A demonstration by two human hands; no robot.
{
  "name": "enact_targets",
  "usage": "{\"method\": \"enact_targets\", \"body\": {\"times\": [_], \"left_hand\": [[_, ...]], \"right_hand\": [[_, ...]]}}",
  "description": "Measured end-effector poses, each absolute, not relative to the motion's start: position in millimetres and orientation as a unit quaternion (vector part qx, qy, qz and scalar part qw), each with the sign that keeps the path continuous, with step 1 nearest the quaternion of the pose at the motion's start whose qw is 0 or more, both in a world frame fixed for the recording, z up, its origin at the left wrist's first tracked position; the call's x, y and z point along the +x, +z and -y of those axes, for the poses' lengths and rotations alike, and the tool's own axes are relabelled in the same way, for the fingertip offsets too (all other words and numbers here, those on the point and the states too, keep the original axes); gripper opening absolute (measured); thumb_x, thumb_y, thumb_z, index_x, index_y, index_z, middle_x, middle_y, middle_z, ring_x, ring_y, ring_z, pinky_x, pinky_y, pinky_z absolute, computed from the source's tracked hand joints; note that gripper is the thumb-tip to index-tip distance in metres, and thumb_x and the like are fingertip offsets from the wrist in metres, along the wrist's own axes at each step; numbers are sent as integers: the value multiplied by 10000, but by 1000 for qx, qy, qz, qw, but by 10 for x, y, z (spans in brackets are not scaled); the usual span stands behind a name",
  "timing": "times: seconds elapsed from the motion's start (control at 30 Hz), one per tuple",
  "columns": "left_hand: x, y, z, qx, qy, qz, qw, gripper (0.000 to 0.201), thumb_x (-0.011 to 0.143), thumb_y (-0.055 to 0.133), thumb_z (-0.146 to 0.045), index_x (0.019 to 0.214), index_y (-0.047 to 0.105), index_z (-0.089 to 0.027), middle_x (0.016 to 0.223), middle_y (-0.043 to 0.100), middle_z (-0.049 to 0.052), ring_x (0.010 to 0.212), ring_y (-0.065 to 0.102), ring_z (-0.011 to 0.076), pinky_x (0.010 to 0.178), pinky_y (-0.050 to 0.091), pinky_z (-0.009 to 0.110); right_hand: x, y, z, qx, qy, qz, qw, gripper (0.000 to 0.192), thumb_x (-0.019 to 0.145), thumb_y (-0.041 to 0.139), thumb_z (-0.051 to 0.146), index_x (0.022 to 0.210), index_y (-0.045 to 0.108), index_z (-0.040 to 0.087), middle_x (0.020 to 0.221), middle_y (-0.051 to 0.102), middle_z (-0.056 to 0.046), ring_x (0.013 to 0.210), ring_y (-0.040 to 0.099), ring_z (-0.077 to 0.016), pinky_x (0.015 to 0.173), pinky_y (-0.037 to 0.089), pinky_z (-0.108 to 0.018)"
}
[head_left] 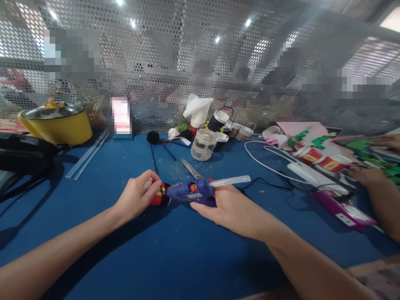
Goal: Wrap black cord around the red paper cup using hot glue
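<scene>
My left hand [133, 198] is closed on a small red paper cup [156, 198] that lies tilted, its mouth end wrapped in black. Black yarn [153, 160] runs from near those fingers back to a black yarn ball [153, 137]. In my right hand [228, 204] is a blue hot glue gun [187, 193], its nozzle against or just above the black band; I cannot tell which. A clear glue stick [233, 181] juts from its rear, and a small red light glows on its side. Scissors [191, 168] lie behind the gun, handles hidden.
A clear jar [203, 145] and yarn-wrapped cups [219, 120] stand behind. Left are a yellow electric pot [58, 123], glue sticks [87, 156] and a lit phone [121, 116]. Cables, a white power strip [312, 177] and a co-worker's hand [367, 175] are at right.
</scene>
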State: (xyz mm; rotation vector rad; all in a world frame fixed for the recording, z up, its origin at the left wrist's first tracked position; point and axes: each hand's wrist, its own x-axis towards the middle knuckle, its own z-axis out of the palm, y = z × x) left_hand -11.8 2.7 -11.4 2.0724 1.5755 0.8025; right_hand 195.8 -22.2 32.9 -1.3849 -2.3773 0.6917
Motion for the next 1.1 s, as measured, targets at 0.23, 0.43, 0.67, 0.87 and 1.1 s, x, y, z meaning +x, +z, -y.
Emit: {"method": "enact_targets", "body": {"times": [0.23, 0.43, 0.67, 0.87, 1.1], "left_hand": [[-126, -121, -2, 765, 296, -539, 189, 203, 777, 388, -335, 734, 493, -167, 547, 521, -39, 473, 423, 75, 484, 345, 186], [-119, -138, 28, 782, 299, -520, 170, 162, 776, 400, -298, 728, 480, -166, 486, 498, -55, 410, 385, 57, 433, 325, 169], [-129, -154, 22, 790, 300, -511, 160, 163, 784, 394, -295, 731, 480, -167, 479, 485, -58, 404, 375, 52, 421, 317, 165], [-129, -149, 33, 793, 297, -508, 159, 160, 786, 391, -296, 725, 471, -171, 462, 480, -63, 391, 372, 51, 414, 310, 162], [-113, -132, 49, 796, 297, -503, 159, 141, 786, 393, -275, 722, 462, -170, 456, 492, -61, 383, 388, 50, 414, 309, 161]], "right_hand": [[1942, 361, 183, -524, 282, 785, 172, 193, 730, 459, 307, 609, 490, 160, 473, 473, 23, 414, 415, -83, 413, 320, -200], [1983, 259, 110, -510, 304, 784, 184, 190, 744, 444, 326, 651, 484, 166, 516, 515, 15, 415, 451, -81, 435, 364, -203], [1986, 214, 69, -514, 319, 774, 188, 212, 745, 449, 350, 660, 495, 162, 545, 559, -4, 456, 511, -101, 476, 406, -215], [1976, 202, 52, -504, 321, 777, 199, 232, 747, 449, 357, 662, 516, 152, 560, 572, -16, 483, 533, -114, 490, 418, -222], [1976, 185, 28, -502, 322, 779, 194, 224, 742, 456, 352, 655, 514, 153, 544, 566, -13, 454, 528, -108, 474, 413, -212]]}}
